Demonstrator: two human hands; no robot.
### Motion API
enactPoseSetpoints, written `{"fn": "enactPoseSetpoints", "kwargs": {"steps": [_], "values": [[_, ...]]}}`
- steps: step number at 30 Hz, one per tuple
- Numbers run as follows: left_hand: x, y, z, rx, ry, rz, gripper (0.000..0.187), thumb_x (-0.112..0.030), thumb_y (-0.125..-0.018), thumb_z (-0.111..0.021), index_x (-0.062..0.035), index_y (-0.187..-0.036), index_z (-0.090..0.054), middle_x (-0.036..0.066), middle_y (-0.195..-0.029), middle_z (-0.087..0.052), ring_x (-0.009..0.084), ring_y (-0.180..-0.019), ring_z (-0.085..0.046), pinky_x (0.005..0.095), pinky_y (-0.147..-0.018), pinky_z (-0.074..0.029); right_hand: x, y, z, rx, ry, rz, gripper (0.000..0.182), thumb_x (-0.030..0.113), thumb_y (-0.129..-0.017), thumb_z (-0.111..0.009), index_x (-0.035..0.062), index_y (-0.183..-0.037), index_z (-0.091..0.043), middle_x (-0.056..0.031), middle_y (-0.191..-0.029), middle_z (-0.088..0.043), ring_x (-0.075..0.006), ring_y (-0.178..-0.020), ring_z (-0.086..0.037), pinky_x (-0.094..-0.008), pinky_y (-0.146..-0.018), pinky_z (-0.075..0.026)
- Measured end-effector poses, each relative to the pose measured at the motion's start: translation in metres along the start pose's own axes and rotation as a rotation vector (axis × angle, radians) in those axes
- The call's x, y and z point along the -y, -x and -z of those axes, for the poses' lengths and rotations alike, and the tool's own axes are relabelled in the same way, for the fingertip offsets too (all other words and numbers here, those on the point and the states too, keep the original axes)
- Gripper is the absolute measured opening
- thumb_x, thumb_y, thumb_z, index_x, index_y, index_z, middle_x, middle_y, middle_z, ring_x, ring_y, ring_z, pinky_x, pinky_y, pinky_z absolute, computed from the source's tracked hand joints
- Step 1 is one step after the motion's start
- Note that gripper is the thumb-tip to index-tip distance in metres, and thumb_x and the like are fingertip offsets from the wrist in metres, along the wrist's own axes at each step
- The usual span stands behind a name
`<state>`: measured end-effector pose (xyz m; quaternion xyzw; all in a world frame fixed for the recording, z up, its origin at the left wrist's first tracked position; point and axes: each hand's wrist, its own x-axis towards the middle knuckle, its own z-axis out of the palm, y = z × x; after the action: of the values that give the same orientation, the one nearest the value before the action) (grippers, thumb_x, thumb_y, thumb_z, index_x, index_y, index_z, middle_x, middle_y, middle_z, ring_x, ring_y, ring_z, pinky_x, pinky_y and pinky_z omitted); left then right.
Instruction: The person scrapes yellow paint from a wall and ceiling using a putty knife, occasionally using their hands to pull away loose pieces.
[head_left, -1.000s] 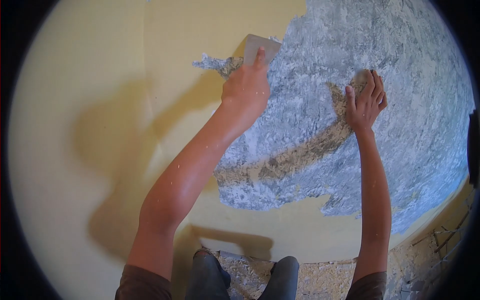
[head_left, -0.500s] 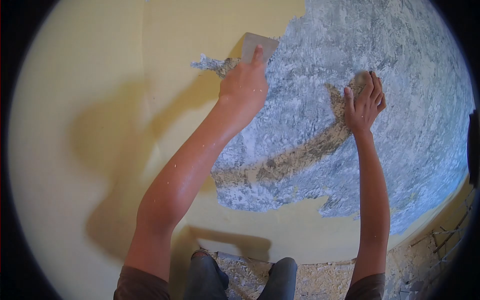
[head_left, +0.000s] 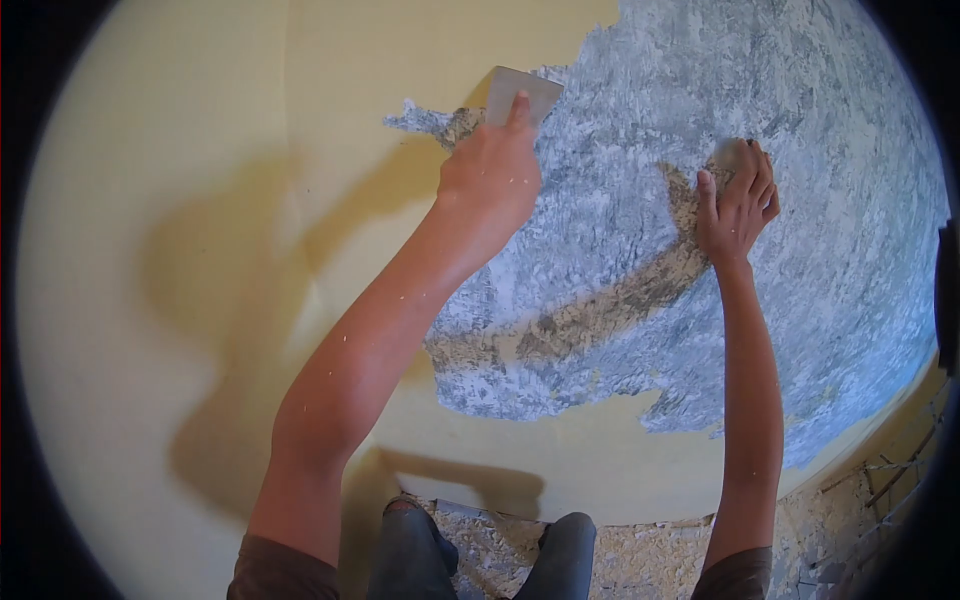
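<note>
My left hand (head_left: 490, 170) is closed around a flat putty knife (head_left: 525, 95), its index finger stretched along the grey blade. The handle is hidden inside the hand. The blade lies against the wall where yellow paint (head_left: 380, 60) meets a large stripped grey patch (head_left: 600, 210) with ragged edges. To the right, my right hand (head_left: 738, 205) rests on the bare grey surface, fingers partly spread, thumb apart, and no tool shows in it. Small pale flakes cling to the left forearm.
Below, my legs (head_left: 560, 555) stand close to the wall's foot. Paint chips cover the floor (head_left: 650, 560). Thin dark rods (head_left: 890, 490) lie at the lower right. Shadows of my arm and head fall across the yellow wall at left.
The view has shifted slightly. Both hands appear a little farther right, the right hand most clearly. The putty knife stays at the paint edge in the left hand's grip.
</note>
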<state>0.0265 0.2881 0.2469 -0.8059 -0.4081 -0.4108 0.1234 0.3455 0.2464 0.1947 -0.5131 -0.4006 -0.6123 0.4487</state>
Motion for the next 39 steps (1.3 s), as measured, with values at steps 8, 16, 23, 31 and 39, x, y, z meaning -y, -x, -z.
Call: {"fn": "enactPoseSetpoints", "kwargs": {"steps": [8,16,23,31,39], "values": [[-0.018,-0.064,0.015,-0.263,0.032,-0.111,0.049,-0.015,-0.099,-0.047,-0.0074,-0.147,-0.043,0.029,-0.103,-0.068,0.0475,-0.097,-0.065,0.0534,-0.085,-0.053,-0.001,0.000,-0.001,-0.014,0.009,0.008,0.075,0.063,-0.097,-0.044,0.0085,-0.148,-0.038,-0.0121,-0.151,-0.037,-0.0299,-0.144,-0.027,-0.0521,-0.113,-0.012],[0.023,0.025,-0.027,-0.068,0.072,0.057,0.047,-0.029,-0.105,-0.040,-0.0148,-0.150,-0.040,0.032,-0.087,-0.066,0.0495,-0.083,-0.066,0.0560,-0.076,-0.053,0.001,0.003,0.001,0.005,-0.012,-0.004,0.076,0.064,-0.097,-0.044,0.0083,-0.148,-0.039,-0.0127,-0.151,-0.038,-0.0300,-0.144,-0.027,-0.0519,-0.114,-0.012],[0.043,0.047,-0.034,-0.041,0.076,0.158,0.047,-0.032,-0.107,-0.038,-0.0166,-0.151,-0.040,0.030,-0.080,-0.066,0.0494,-0.077,-0.065,0.0555,-0.072,-0.053,-0.001,0.002,-0.001,-0.027,0.000,0.021,0.075,0.063,-0.097,-0.045,0.0080,-0.148,-0.040,-0.0124,-0.151,-0.039,-0.0297,-0.143,-0.030,-0.0507,-0.113,-0.014],[0.052,0.041,-0.025,-0.051,0.031,0.154,0.047,-0.032,-0.106,-0.039,-0.0141,-0.150,-0.040,0.028,-0.082,-0.067,0.0494,-0.078,-0.065,0.0558,-0.073,-0.053,-0.001,0.001,-0.002,-0.026,-0.007,0.020,0.074,0.062,-0.097,-0.045,0.0086,-0.148,-0.040,-0.0123,-0.151,-0.039,-0.0292,-0.143,-0.029,-0.0515,-0.113,-0.014],[0.051,0.008,-0.019,-0.203,0.058,0.059,0.048,-0.029,-0.106,-0.038,-0.0123,-0.151,-0.038,0.030,-0.087,-0.067,0.0490,-0.080,-0.065,0.0557,-0.073,-0.052,-0.001,0.002,-0.002,-0.030,-0.002,0.023,0.075,0.063,-0.097,-0.045,0.0090,-0.149,-0.039,-0.0121,-0.152,-0.038,-0.0309,-0.143,-0.029,-0.0531,-0.113,-0.014]]}}
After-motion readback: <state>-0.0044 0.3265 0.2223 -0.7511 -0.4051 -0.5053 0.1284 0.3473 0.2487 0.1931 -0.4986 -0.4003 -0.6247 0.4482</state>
